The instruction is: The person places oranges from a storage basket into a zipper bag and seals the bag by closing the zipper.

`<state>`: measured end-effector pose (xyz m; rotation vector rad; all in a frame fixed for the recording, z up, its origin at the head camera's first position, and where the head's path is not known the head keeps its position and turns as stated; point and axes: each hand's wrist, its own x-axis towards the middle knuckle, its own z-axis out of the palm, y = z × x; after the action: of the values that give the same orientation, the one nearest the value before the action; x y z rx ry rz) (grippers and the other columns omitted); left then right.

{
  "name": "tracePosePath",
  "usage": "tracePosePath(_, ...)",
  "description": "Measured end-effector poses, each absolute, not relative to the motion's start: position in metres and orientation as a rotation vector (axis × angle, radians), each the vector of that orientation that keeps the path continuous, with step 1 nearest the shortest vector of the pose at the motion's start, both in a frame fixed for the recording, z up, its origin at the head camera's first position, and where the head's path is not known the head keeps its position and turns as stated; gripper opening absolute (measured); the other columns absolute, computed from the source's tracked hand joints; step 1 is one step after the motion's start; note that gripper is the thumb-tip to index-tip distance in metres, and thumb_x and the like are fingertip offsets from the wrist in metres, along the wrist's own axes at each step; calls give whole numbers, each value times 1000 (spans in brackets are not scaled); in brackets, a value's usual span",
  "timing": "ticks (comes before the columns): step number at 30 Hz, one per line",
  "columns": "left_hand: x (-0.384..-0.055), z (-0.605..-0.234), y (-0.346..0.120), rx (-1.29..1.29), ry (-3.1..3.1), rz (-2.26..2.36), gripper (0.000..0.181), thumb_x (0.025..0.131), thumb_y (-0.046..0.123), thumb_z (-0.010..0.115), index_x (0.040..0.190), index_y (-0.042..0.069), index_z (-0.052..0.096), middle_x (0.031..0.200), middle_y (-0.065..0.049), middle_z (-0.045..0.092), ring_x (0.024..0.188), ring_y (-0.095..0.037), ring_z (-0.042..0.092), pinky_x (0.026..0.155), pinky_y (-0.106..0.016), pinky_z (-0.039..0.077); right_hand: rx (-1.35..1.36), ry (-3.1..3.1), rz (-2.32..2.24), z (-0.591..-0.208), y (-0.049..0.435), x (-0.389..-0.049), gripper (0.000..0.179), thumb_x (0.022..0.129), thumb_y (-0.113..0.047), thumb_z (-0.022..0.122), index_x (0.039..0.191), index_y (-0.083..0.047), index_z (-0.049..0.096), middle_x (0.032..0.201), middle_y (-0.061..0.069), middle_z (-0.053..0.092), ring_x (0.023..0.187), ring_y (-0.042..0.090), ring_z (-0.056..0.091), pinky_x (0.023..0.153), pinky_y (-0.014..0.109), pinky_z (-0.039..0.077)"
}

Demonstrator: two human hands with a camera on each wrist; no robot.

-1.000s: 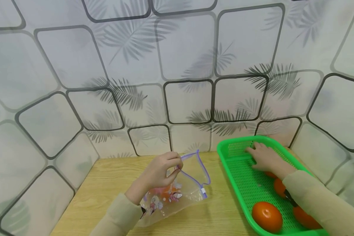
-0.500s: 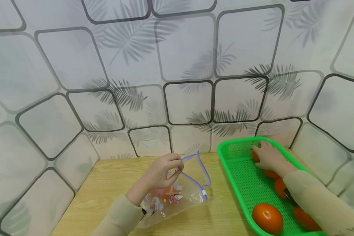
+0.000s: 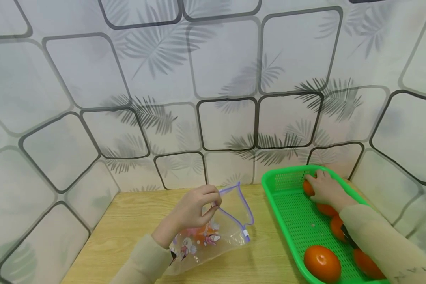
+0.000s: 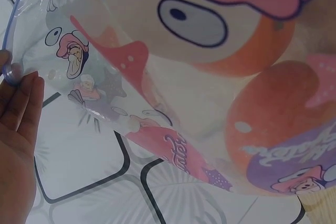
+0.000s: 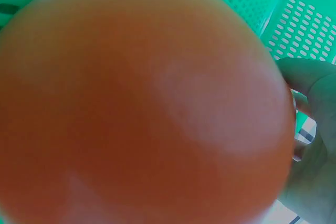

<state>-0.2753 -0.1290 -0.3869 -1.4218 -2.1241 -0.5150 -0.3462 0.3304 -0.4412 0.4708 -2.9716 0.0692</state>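
Note:
My left hand (image 3: 195, 207) pinches the top edge of a clear zip bag (image 3: 230, 240) printed with cartoon figures. Its purple zip strip gapes to the right, with a white slider at one end. Two tomatoes (image 4: 273, 114) show through the plastic in the left wrist view. Inside the far end of the green basket (image 3: 277, 215), my right hand (image 3: 327, 191) curls its fingers over a tomato (image 3: 308, 188), partly hidden by the hand. In the right wrist view a large tomato (image 5: 142, 98) covers most of the picture, with fingers (image 5: 302, 74) at its right side.
More tomatoes lie along the basket's right side under the right sleeve (image 3: 383, 236); one tomato (image 3: 322, 263) sits at the near left of the basket. The wooden table (image 3: 110, 236) ends at a patterned wall covering (image 3: 227, 126) behind and on both sides.
My right hand has shifted slightly right at the basket's far end, and a tomato now shows beside its fingers. My left hand and the bag have barely moved.

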Motion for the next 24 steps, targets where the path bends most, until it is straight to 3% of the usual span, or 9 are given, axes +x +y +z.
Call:
tracePosePath(16,-274,-388,-129,-1414,-2133,-507,18,85,0,76,88,15,67,93,3,66,88,-12,65,80,-22,57,416,-2964,97,-452,329,-351,69,82,-9,87,140,7,52,126,46,46,116,65,50,79,68,56)
tracePosePath(24,-274,-387,-129,-1424,-2125,-518,19,84,-1,76,87,15,66,92,2,65,88,-13,65,80,-22,57,430,-2936,111,-454,329,-355,64,81,-9,89,134,4,56,121,43,47,110,62,52,72,64,57)
